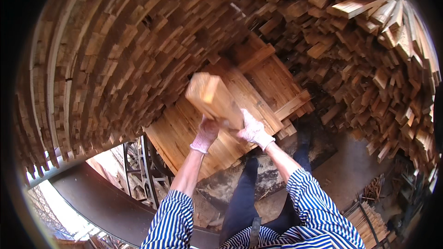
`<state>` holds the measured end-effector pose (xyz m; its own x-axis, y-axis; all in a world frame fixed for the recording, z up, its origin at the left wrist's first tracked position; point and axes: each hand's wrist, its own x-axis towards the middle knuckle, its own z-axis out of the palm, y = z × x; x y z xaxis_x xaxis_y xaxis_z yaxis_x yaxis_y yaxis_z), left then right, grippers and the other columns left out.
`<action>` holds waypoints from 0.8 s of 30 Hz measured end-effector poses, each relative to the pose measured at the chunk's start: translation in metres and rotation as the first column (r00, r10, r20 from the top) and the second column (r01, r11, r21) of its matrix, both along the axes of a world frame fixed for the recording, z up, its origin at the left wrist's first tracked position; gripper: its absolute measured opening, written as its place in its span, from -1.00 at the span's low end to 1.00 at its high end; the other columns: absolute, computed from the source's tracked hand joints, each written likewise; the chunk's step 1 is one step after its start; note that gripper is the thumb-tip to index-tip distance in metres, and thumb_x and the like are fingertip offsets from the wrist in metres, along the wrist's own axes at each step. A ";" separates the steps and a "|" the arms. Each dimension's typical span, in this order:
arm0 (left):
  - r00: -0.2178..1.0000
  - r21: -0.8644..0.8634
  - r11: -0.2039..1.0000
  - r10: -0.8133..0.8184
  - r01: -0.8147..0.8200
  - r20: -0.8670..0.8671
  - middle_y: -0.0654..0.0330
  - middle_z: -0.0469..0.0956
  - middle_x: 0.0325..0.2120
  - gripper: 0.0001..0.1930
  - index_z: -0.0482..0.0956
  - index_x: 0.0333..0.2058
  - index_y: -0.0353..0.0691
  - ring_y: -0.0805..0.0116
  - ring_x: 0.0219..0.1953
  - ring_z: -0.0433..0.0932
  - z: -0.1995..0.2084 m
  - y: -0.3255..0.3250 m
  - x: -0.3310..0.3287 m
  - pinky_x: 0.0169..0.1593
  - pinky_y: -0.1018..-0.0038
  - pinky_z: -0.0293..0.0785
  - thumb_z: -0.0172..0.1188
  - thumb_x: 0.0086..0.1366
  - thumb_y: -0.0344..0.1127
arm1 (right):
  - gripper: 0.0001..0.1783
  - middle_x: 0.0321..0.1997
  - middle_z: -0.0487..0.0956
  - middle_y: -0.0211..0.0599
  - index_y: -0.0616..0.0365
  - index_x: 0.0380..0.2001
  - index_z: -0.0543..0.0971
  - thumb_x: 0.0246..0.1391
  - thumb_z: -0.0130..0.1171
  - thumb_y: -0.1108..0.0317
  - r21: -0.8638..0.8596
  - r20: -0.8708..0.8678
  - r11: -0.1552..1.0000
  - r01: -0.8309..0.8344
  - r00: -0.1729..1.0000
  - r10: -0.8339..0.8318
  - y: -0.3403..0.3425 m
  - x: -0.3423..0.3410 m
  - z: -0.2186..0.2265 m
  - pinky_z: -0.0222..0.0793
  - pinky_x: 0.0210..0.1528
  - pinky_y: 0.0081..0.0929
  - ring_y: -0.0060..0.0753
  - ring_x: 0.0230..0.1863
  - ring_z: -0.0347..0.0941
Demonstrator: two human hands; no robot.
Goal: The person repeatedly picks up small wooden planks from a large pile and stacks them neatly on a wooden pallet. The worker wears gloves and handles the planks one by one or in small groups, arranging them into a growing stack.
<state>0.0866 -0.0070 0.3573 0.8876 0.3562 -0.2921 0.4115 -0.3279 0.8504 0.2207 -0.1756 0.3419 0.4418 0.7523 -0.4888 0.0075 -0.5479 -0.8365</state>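
Between my two hands, a thick length of lumber (213,96) is raised above a low stack of boards (180,136). Motion blurs it, so I cannot tell whether it is one block or several boards pressed together. My left hand (207,133), in a pale pinkish knit glove, grips its near left side, its fingers partly hidden by the wood. On the right side, my gloved right hand (253,129) is closed against the near end. The boards underneath lie side by side in flat layers, with crosspieces (293,103) at the right.
A tall wall of stacked lumber (115,50) rises at the left, and a looser pile of board ends (350,60) fills the right. Lower left stand a dark curved panel (99,196) and a black metal frame (145,166). A strapped wood bundle (367,221) lies lower right.
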 end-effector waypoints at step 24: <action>0.473 -0.645 -0.054 0.635 -0.762 -0.611 0.05 0.42 0.16 -0.07 0.31 0.27 -0.14 0.03 0.14 0.41 -0.173 -0.029 0.059 0.27 0.06 0.37 0.17 0.19 0.50 | -0.13 0.41 0.26 0.21 -0.13 0.49 0.12 0.23 -0.04 -0.27 -0.288 0.368 0.954 -0.082 0.910 0.189 0.042 0.127 -0.170 0.24 0.40 0.05 0.20 0.40 0.23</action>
<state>0.1451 -0.0357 0.1844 0.2772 0.3192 -0.9062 0.0682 0.9343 0.3500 0.3478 -0.1341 0.1721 0.5391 0.6878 -0.4862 0.3911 -0.7156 -0.5787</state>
